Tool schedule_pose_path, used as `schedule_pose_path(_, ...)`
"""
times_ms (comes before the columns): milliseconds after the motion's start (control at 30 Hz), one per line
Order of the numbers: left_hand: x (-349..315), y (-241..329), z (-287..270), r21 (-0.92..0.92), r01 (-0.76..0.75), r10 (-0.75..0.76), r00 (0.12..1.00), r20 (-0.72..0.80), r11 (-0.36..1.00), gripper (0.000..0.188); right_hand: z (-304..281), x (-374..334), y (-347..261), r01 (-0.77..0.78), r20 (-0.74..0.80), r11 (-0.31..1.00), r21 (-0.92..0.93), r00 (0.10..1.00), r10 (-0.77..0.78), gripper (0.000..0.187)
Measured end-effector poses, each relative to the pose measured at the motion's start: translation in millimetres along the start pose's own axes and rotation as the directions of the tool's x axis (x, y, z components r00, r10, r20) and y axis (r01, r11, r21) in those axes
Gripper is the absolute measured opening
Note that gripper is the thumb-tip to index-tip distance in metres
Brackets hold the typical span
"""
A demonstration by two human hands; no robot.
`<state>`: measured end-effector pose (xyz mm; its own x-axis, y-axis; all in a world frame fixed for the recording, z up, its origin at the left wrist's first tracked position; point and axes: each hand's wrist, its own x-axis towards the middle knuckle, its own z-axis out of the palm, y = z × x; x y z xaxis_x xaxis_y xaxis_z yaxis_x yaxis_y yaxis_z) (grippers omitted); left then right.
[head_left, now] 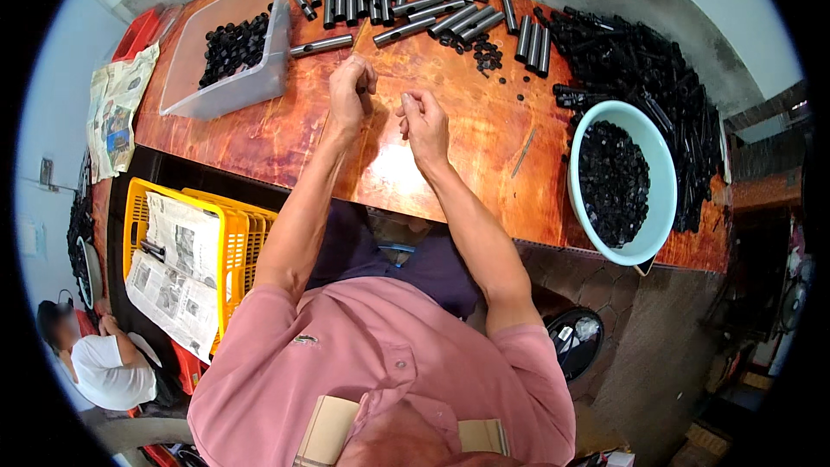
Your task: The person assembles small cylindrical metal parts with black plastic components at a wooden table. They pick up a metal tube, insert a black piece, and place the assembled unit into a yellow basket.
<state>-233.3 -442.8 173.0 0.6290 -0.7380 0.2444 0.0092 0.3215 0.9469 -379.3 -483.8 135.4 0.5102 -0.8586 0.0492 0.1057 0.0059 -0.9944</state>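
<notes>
My left hand [348,91] is closed over the wooden table, with a bit of something small and dark at its fingers. Close by on the right, my right hand [424,125] has its fingers curled together; what they hold, if anything, is hidden. The two hands are apart. Just beyond my left hand lies a dark metal tube with a slot [322,46]. More shiny tubes [406,32] lie and stand in a group at the table's far side. Small black round pieces [488,56] are scattered beside them.
A clear plastic bin [186,91] of black pieces stands left. At right are a pale blue basin [664,175], a heap of black parts [644,60] and a thin rod [524,153]. A yellow crate [246,242] with newspaper [177,294] is lower left, near a seated person [112,367].
</notes>
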Motion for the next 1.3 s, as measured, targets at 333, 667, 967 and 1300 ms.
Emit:
schedule_pose_path(333, 7, 9, -3, -0.071, 0.123, -0.117, 0.990, 0.083, 0.990, 0.035, -6, -5, -9, -0.086, 0.011, 0.986, -0.143, 0.996, 0.089, 0.034)
schedule_pose_path(667, 10, -24, 12, -0.396, 0.397, -0.402, 0.913, 0.075, 0.828, 0.016, -12, 1, 1, 0.009, -0.087, 0.984, 0.177, 0.996, 0.006, 0.026)
schedule_pose_path(967, 27, -51, 24, -0.609, 0.682, -0.500, 0.723, 0.476, 0.405, 0.039, -60, 49, -6, 0.073, -0.268, 0.824, -0.562, 0.926, -0.265, 0.014)
schedule_pose_path(1300, 48, -72, 28, -0.640, 0.688, -0.456, 0.718, 0.527, 0.342, 0.035, -91, 125, -21, 0.073, 0.039, 0.083, -0.994, 0.933, -0.359, 0.018)
